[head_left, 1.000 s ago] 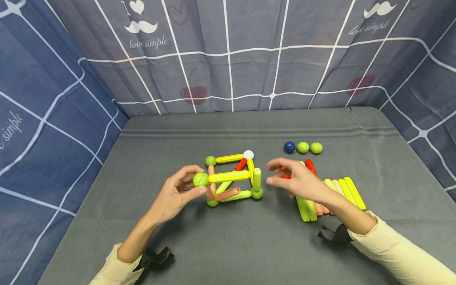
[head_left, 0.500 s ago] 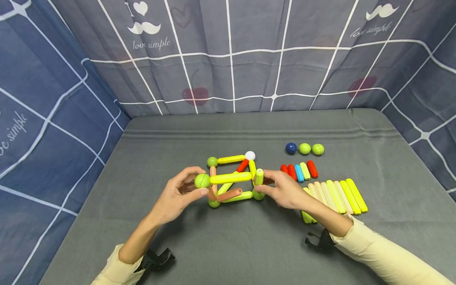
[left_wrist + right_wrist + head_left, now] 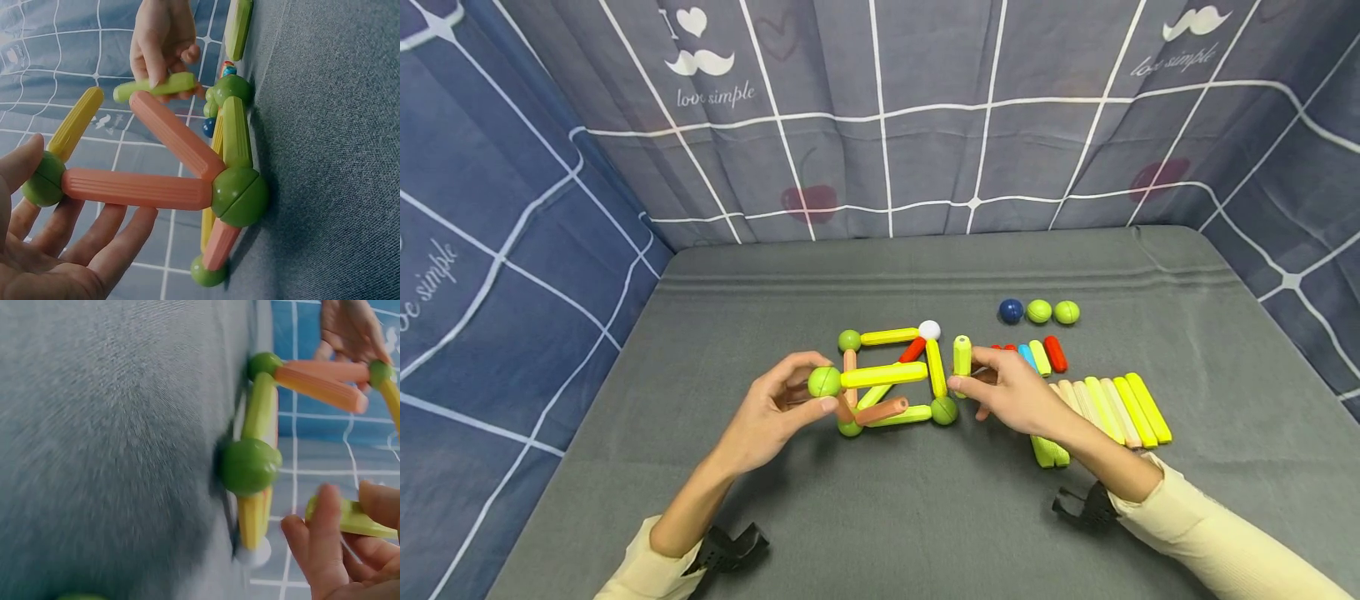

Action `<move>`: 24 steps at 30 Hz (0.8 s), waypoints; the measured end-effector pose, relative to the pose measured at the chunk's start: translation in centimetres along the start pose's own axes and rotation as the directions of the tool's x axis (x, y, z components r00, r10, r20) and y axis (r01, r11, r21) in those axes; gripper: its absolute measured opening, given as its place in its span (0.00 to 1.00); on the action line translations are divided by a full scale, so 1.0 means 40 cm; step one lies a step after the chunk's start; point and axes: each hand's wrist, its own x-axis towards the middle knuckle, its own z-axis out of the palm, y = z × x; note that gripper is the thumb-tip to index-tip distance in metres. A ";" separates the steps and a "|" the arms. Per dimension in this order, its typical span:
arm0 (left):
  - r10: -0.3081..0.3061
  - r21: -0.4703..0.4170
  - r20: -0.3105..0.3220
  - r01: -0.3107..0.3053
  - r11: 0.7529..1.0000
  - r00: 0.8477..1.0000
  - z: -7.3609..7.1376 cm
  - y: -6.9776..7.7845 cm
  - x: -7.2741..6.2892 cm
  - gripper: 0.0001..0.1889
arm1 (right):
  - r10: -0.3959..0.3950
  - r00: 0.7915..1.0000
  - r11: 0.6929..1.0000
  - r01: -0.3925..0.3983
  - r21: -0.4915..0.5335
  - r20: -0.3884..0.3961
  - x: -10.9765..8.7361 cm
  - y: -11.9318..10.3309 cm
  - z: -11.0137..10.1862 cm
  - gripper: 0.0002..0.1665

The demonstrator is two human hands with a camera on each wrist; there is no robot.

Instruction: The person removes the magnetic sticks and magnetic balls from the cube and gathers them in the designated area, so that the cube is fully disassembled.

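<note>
My left hand [image 3: 784, 402] pinches a green ball [image 3: 824, 381] at the top of a raised orange rod [image 3: 137, 189]. A yellow rod [image 3: 886, 375] juts rightward from that ball. Below is a frame of magnetic building rods and balls, with a green ball [image 3: 849, 340] at back left, a white ball [image 3: 929, 331] at back right and a green ball [image 3: 944, 410] at front right. Another orange rod [image 3: 178, 134] slants up from the front-left green ball [image 3: 240, 196], its far end free. My right hand [image 3: 1015, 393] holds a lime-green rod [image 3: 962, 354] upright, apart from the front-right ball.
Right of the frame lie short red, blue and yellow-green rods [image 3: 1041, 357], partly behind my right hand. A row of long rods [image 3: 1138, 408] is nearer the right edge. A blue ball [image 3: 1011, 311] and two green balls [image 3: 1053, 312] sit behind them. Patterned cloth [image 3: 880, 150] walls the table.
My right hand came in from the right, took the lime-green rod standing on the front-right ball, and pulled it off, up and to the right. My left hand has stayed in place.
</note>
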 end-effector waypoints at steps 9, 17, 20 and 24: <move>-0.010 -0.003 0.000 0.010 1.000 1.000 -0.003 0.002 0.000 0.20 | -0.001 0.985 1.000 -0.002 -0.019 -0.173 -0.101 0.028 -0.130 0.34; -0.006 0.009 -0.001 0.006 1.000 1.000 -0.002 0.002 0.002 0.20 | -0.027 0.949 0.922 -0.097 -0.374 -0.314 -0.202 0.119 -0.271 0.37; -0.001 0.013 -0.004 0.001 1.000 1.000 -0.003 -0.001 0.003 0.20 | 0.036 0.941 0.881 -0.189 -0.433 -0.338 -0.229 0.157 -0.315 0.35; 0.010 0.012 -0.006 -0.010 1.000 1.000 -0.002 -0.003 0.003 0.20 | 0.118 0.937 0.859 -0.262 -0.440 -0.328 -0.250 0.202 -0.351 0.34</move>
